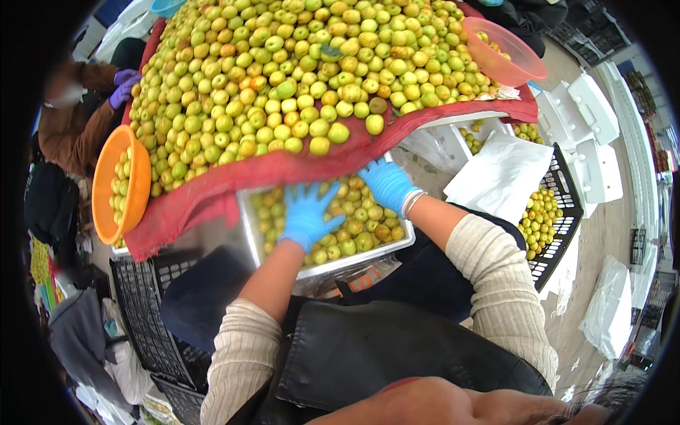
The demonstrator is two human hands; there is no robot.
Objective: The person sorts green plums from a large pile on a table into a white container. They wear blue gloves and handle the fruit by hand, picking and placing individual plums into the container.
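Note:
Both my hands wear blue gloves. My left hand (309, 215), fingers spread, rests palm down over a white foam box (410, 238) filled with green and reddish-brown jujubes (364, 241). My right hand (388, 183) lies at the box's far right corner, its fingers on or near the rim beneath a red cloth edge. I cannot tell whether it grips the rim. The box sits before me at about knee height. Beyond it a large heap of the same fruit (265, 79) covers a table lined with red cloth (297, 169).
An orange basin (143, 180) with fruit stands left, a pink basin (510, 58) far right. At right are a black crate (571, 207) of fruit, a white sheet (499, 170) and foam boxes (584, 106). A co-worker's purple-gloved hands (123, 87) touch the heap's left edge. Black crates (143, 313) stand left.

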